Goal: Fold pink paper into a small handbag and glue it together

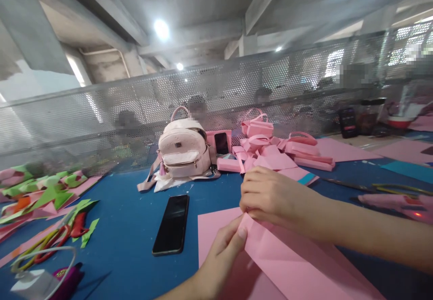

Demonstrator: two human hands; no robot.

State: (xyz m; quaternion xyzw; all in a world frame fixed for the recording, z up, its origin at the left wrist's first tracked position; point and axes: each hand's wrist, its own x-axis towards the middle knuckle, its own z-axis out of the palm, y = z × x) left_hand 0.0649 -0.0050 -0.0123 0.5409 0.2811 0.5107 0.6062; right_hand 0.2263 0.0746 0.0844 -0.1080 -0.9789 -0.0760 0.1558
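A pink paper sheet [304,264] with creases is raised in front of me, held at its far corner. My left hand [225,250] pinches that corner, thumb on top. Right beside it, my right hand [270,196] has its fingers curled over the same corner; its fingertips are partly hidden behind the hand. Beneath lies another pink sheet [216,230], flat on the blue table [131,228]. A black phone [171,224] rests to the left of the sheets.
A pale pink backpack [184,149] stands by the perforated metal screen [142,97]. Folded pink paper pieces [259,144] are heaped beside it. Scissors [50,243], green paper scraps [59,196] and a white charger [35,284] lie at left; a pink glue gun [395,203] lies at right.
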